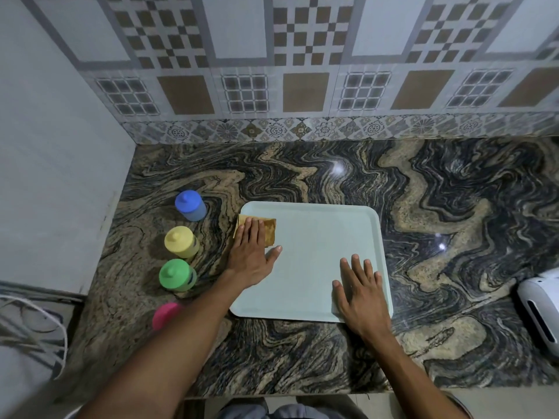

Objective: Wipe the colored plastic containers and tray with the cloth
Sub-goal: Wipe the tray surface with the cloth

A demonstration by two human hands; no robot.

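Head view, single frame. I note the left hand (252, 255) lying palm down at the far-left corner of the tray (317, 237), fingers straight and close together on top of the folded tan cloth (270, 234), thumb splayed out to the right onto bare tray; the grip is flat and pressing, not pinching. The right hand (361, 294) lies palm down on the tray's near-right corner, fingers spread, heel of the hand over the near rim; its grip is spread flat too. Both forearms run in from the bottom edge of the frame. The cloth's left edge reaches the tray's left rim; I cannot tell whether it overhangs. The tray lies flat on the marbled stone surface (453, 207), its middle and far-right part uncovered. Left of the tray, in a row from far to near, stand the blue container (190, 205), yellow container (181, 241), green container (177, 275) and pink container (165, 314), each apart from the tray. The left forearm hides part of the pink one. To the tray's right lies a wide bare stretch of surface, up to a white appliance (541, 309) cut off by the right frame edge; I cannot identify it. The tiled wall (302, 55) closes the far side.
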